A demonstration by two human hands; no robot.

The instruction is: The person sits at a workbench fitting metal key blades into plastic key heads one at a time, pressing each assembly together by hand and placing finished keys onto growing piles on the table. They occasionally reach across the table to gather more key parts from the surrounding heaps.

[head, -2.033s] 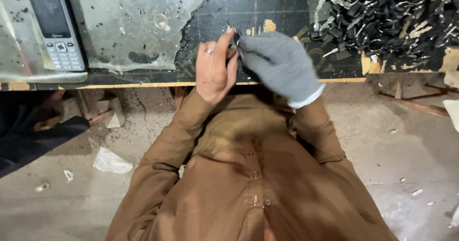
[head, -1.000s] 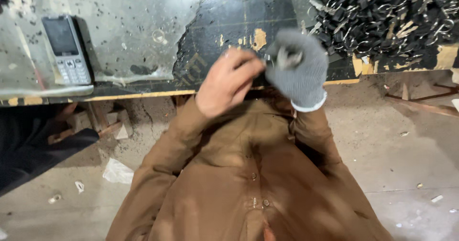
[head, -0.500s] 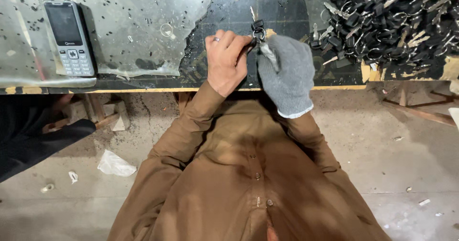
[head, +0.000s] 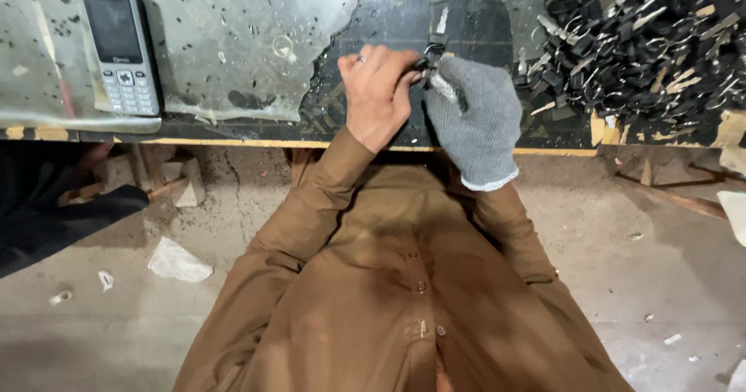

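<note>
Pinching a small dark metal part (head: 432,58) between both hands, you work right at the near edge of the tabletop (head: 233,132). Your bare left hand (head: 378,93) has its grip closed on the part from the left, fingertips (head: 410,59) curled over it. Your gloved right hand (head: 474,112), in grey knit, has its grip closed on the same part from the right, touching the left hand. The part sits just above the dark patch of tabletop, between the two hands. A heap of dark metal pieces (head: 645,46) lies near on your right. A grey keypad phone (head: 120,50) rests well apart on the left, on a shiny speckled sheet (head: 233,42). Your brown sleeves fill the foreground.
</note>
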